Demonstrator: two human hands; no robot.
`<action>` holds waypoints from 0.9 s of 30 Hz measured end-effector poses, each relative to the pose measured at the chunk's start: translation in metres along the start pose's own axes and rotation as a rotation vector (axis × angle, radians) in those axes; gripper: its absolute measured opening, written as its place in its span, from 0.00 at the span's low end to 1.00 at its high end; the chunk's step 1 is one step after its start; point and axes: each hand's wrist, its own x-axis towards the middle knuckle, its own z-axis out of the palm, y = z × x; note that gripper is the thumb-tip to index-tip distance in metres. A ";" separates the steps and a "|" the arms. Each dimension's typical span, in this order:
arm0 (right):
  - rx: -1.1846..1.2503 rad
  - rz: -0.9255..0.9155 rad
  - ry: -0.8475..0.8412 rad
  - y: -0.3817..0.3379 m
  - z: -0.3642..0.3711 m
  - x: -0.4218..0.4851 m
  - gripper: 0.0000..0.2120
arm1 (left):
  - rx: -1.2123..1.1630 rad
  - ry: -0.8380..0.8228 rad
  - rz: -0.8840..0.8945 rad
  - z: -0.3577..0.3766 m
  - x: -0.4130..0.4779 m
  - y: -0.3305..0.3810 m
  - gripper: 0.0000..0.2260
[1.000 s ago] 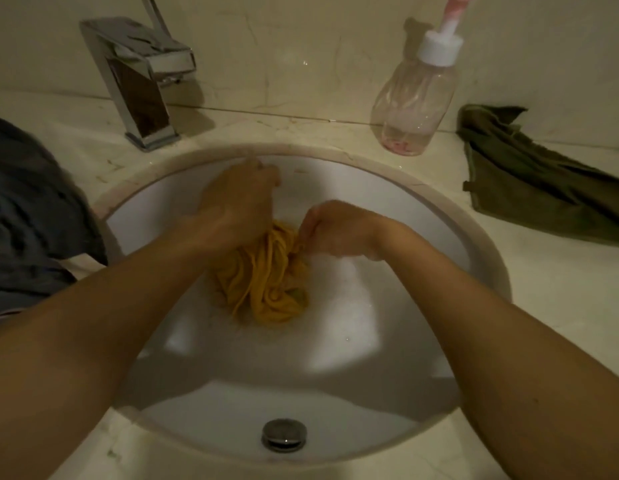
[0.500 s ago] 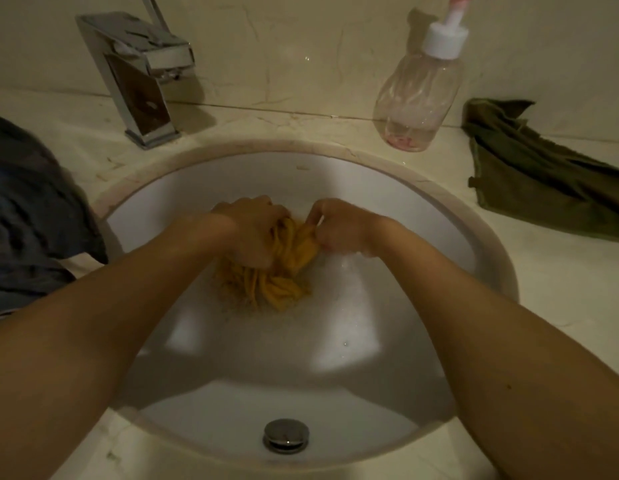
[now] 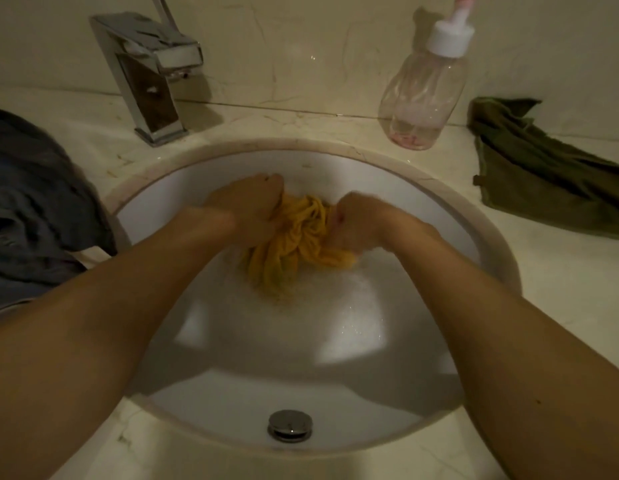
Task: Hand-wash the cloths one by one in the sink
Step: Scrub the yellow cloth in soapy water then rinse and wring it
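Observation:
A bunched yellow cloth lies half in the soapy water of the round white sink, toward its far side. My left hand grips the cloth's left side with curled fingers. My right hand is a fist closed on the cloth's right side. The lower folds of the cloth trail into the foam. A dark green cloth lies crumpled on the counter at the right. At the left edge sits a dark blue-grey cloth, heaped on the counter.
A chrome tap stands behind the sink at the left. A clear pump bottle with a white cap stands at the back right by the wall. On the sink's near wall is a chrome overflow fitting. The counter is pale marble.
Both hands have drawn slightly apart and moved toward the sink's far side, stretching the yellow cloth between them. The left hand went back, then forward again in a rubbing motion.

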 end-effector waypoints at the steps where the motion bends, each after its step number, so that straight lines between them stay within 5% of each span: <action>1: -0.037 -0.049 -0.147 -0.003 0.008 -0.002 0.10 | -0.008 -0.031 -0.009 0.002 0.000 -0.001 0.16; 4: -0.062 -0.172 -0.247 -0.016 0.024 -0.003 0.10 | -0.035 -0.044 0.008 0.004 0.001 0.001 0.16; 8: -0.189 -0.316 -0.225 -0.035 0.047 0.003 0.26 | -0.122 -0.070 0.037 0.008 0.004 0.002 0.17; 11: -0.295 -0.321 -0.190 -0.036 0.062 0.008 0.29 | -0.182 -0.114 0.052 0.013 0.007 -0.002 0.24; 16: -0.303 -0.260 -0.134 -0.034 0.051 0.003 0.15 | -0.224 -0.179 0.133 0.017 0.005 0.000 0.36; 19: -0.348 -0.243 -0.101 -0.031 0.047 -0.003 0.13 | -0.173 -0.322 0.109 0.018 0.004 -0.002 0.52; 22: -0.132 -0.256 -0.117 -0.031 0.036 -0.004 0.07 | -0.145 -0.403 0.095 0.019 0.001 0.000 0.67; 24: 0.156 -0.230 0.034 -0.032 0.021 -0.006 0.11 | -0.143 -0.405 0.127 0.016 -0.003 0.007 0.60; 27: 0.646 -0.171 0.360 -0.025 0.002 -0.008 0.17 | -0.019 -0.238 0.202 0.011 -0.005 0.016 0.30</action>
